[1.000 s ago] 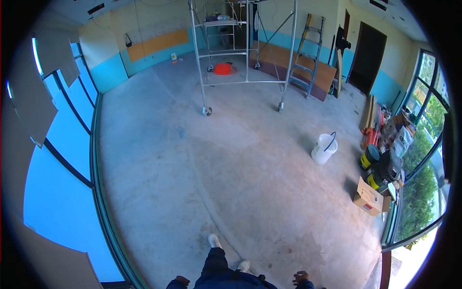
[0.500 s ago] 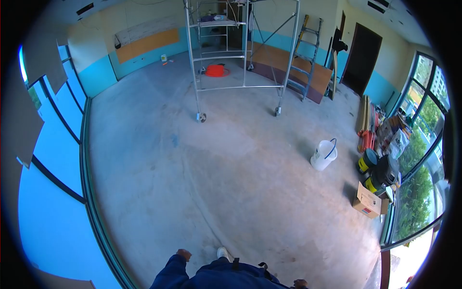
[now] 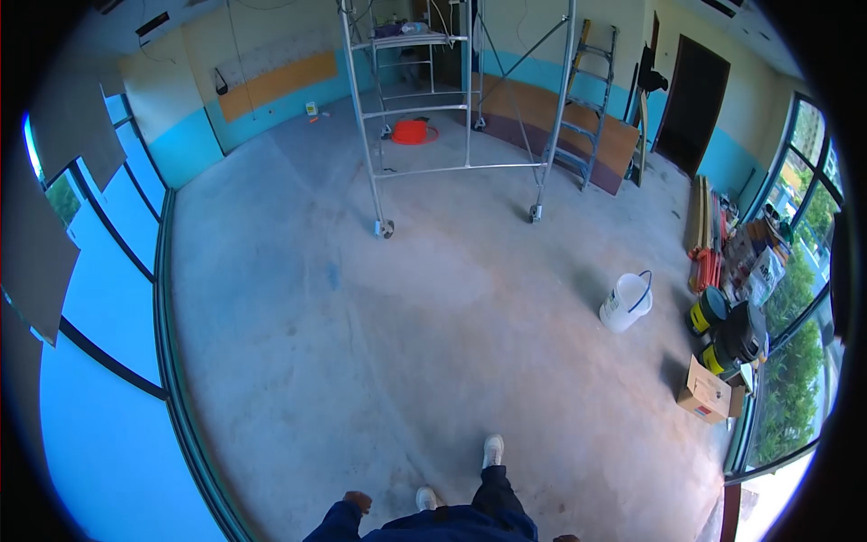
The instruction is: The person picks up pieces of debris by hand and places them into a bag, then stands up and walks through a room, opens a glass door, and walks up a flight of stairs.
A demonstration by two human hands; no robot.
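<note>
My left hand (image 3: 358, 501) hangs low in front of my dark blue sleeve, near the bottom edge of the view. Its fingers are curled in, and nothing shows in them. Of my right hand (image 3: 566, 538) only a sliver appears at the bottom edge; its fingers are hidden. Both hands are over the bare concrete floor (image 3: 397, 361), touching nothing visible. My white shoes (image 3: 493, 450) are below, one foot ahead of the other. Ahead to the right, well away from my hands, stands a white bucket (image 3: 623, 304) with a dark blue handle.
A wheeled metal scaffold (image 3: 466, 167) stands ahead, with a red basin (image 3: 410, 133) on the floor behind its front frame. A stepladder (image 3: 582, 113) leans farther right. Along the right window are dark pails (image 3: 736, 339), a cardboard box (image 3: 709, 392) and stacked poles (image 3: 703, 226). Windows line the left.
My body has stepped forward, and my right foot now shows ahead of the left. My right hand has dropped almost out of view. Bucket, box and scaffold have shifted rightward in the view.
</note>
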